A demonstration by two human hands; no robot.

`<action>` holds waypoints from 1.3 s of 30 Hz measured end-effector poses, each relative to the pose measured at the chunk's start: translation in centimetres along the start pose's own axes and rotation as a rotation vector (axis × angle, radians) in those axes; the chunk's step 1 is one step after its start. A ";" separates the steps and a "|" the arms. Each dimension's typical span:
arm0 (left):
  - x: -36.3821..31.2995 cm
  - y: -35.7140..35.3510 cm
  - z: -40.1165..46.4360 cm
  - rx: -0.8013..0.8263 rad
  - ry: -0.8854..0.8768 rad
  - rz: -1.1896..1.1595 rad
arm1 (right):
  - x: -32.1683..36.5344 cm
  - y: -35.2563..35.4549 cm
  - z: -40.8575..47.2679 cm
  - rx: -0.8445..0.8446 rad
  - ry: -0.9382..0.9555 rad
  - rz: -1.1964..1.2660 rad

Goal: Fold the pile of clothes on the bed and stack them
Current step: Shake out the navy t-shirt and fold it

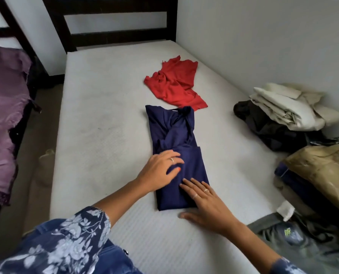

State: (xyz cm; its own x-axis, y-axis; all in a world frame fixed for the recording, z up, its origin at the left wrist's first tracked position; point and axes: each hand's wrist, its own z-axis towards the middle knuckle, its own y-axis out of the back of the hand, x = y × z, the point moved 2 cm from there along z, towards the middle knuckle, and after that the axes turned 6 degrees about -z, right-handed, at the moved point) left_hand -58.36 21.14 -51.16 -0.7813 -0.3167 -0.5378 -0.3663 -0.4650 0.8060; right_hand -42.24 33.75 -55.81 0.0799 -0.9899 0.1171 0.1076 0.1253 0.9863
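A navy blue garment [174,135] lies on the white mattress [105,125], folded into a long narrow strip with its near end doubled over. My left hand [160,171] rests flat on the strip's left side with fingers spread. My right hand [206,206] presses flat on its near end, thumb on the mattress. A crumpled red garment [176,84] lies unfolded just beyond the navy one. At the right, by the wall, folded cream cloth [287,107] sits on top of a dark garment [269,131].
A tan and navy bundle [322,175] and grey clothing [295,240] lie at the bed's right near corner. A dark wooden bed frame [113,18] stands at the far end. A purple cloth [4,115] covers a neighbouring bed on the left.
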 end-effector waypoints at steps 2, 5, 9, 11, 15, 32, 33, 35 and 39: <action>0.4 -0.5 0.9 0.195 0.055 0.116 | -0.2 0.2 0.8 -0.011 -0.014 -0.041; 1.3 -0.9 1.7 0.383 0.214 0.194 | -0.1 1.0 1.8 -0.049 0.011 -0.105; 1.6 -0.3 2.7 0.469 0.316 0.065 | 0.0 4.2 2.7 -0.048 -0.042 0.027; 1.3 0.1 2.5 0.467 0.334 -0.037 | -0.5 5.8 2.6 0.068 -0.101 0.122; 0.2 1.0 0.3 0.453 0.431 -0.362 | -0.7 10.5 1.9 0.226 -0.054 0.305; 2.3 1.8 -1.8 0.059 1.062 -1.325 | -4.9 11.6 20.4 0.046 -0.257 -0.131; 2.1 1.7 -1.8 0.057 1.051 -1.287 | -3.8 10.2 19.1 0.007 -0.210 -0.132; 2.0 1.3 -1.5 0.007 1.028 -1.180 | -1.5 7.5 15.0 -0.108 -0.119 -0.111; 1.4 0.3 -0.7 -0.091 1.059 -1.017 | 0.1 1.6 6.8 -0.176 -0.020 -0.158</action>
State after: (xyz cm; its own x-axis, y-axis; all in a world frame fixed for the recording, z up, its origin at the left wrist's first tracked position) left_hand -59.20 20.02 -51.87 0.5289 -0.2544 -0.8097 -0.4559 -0.8898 -0.0182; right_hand -48.82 33.38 -53.41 0.0293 -0.9990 -0.0329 0.2885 -0.0231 0.9572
